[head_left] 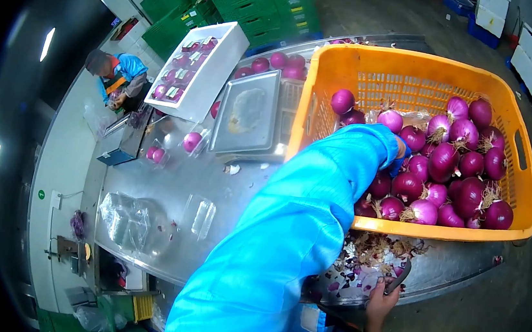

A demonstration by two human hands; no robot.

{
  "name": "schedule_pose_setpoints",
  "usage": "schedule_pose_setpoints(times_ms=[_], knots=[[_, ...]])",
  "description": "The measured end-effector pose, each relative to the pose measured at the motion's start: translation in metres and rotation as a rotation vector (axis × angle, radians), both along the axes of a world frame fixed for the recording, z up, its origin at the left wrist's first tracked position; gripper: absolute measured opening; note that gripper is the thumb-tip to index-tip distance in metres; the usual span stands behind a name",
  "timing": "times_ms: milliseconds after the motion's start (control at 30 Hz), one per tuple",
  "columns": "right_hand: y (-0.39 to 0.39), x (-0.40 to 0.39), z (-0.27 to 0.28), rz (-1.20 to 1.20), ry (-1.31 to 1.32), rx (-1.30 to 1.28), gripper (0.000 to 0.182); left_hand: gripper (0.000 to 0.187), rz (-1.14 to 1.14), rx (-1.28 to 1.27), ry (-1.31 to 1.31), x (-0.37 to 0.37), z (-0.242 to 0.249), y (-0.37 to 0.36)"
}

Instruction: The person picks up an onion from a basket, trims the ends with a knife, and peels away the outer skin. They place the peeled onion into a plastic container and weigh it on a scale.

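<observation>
My left arm, in a blue sleeve [293, 214], reaches into an orange plastic crate [402, 227]. My left hand [402, 156], with blue at its fingers, is among the red onions [443, 162]; its fingers are mostly hidden, so a grip cannot be made out. Below the crate, at the table's near edge, my right hand [383, 301] is closed around the handle of a small knife [401, 277], blade pointing up. Roots and purple skin scraps [367, 254] lie on the metal table [237, 192] beside the knife.
A grey tray [246, 112], a white foam box [226, 51] of packed onions, clear plastic packs [199, 217] and a plastic bag [124, 219] are on the table. Another person [119, 79] works at the far left. Green crates [251, 2] stand stacked behind.
</observation>
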State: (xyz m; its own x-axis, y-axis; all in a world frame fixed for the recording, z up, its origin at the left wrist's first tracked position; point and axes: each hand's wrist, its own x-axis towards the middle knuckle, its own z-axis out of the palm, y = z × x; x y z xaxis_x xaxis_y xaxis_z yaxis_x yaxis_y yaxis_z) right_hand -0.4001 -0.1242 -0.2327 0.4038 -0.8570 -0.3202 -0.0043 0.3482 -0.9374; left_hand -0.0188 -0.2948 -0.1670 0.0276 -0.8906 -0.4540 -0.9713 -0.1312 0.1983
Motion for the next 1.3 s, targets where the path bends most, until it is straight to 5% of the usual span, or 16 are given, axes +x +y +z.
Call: schedule_pose_setpoints(times_ms=[367,433,600,733,867,1200,1300], knots=[[-0.003,0.004,0.020,0.004,-0.024,0.004,0.014,0.053,-0.049,-0.080,0.017,0.014,0.008,-0.029],[0.000,0.003,0.023,0.034,0.020,0.016,0.014,0.057,0.041,-0.052,0.053,0.003,0.055,-0.006],[0.005,-0.003,0.011,0.076,-0.018,-0.199,0.012,0.075,-0.141,-0.147,0.037,0.024,-0.024,-0.001],[0.009,-0.012,-0.011,0.055,0.158,-0.155,0.012,0.073,-0.060,-0.072,-0.016,0.016,-0.032,-0.003],[0.005,-0.009,0.012,0.058,0.076,0.092,0.017,0.062,-0.011,-0.030,-0.077,0.008,-0.040,-0.013],[-0.001,0.007,0.015,0.011,0.024,0.121,0.015,0.038,0.006,0.042,-0.163,0.025,-0.078,-0.035],[0.000,0.007,0.009,0.027,0.023,0.062,0.012,0.057,-0.043,0.012,-0.154,0.017,-0.049,-0.033]])
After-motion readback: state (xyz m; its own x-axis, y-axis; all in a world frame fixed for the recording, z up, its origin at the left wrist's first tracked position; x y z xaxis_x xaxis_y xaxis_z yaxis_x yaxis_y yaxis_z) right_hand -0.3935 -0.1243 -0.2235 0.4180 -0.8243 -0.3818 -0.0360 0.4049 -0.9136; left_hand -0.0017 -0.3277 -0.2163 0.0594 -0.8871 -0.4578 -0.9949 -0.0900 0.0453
